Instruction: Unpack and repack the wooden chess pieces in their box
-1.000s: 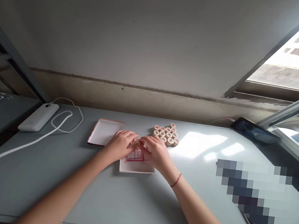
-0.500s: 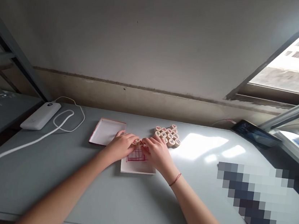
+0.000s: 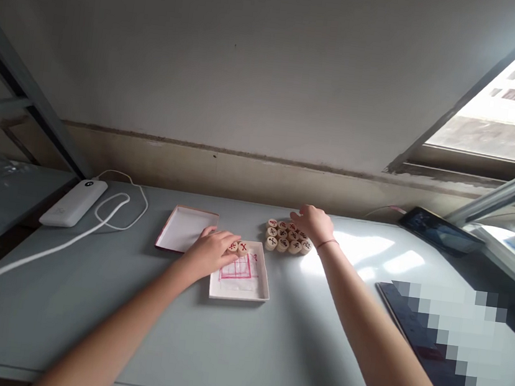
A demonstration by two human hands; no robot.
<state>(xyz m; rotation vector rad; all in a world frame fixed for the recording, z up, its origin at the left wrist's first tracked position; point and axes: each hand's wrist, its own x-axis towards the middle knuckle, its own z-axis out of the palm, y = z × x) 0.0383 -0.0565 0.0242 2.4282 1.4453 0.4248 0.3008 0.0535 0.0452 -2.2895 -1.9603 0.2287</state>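
You have a broad grey worktop (image 3: 151,330) to work on, so let your forearms stay low and relaxed above it. The white box tray (image 3: 239,292), a red grid showing on its bottom, sits in front of you; keep your wrist from leaning on its wall, since a light tray would probably slide. The red-edged box half (image 3: 182,229) lies open just beyond your left fingers, best left unbumped. Beyond the tray to the right stands the cluster of round pieces (image 3: 283,244), set in tight rows (a careless knuckle could scatter them). Your right hand (image 3: 313,222) is over its far right side, fingers bent; whether they have hold of a piece is hidden, so a pinch by the rim, straight up, would disturb the neighbours least. Your left hand (image 3: 207,252) is nearly closed, its thumb and fingers around the left piece (image 3: 232,247) at the tray's far edge; light pressure should be enough there. The right piece (image 3: 243,247) sits just beside it, face up, so hold your fingertips clear of it.
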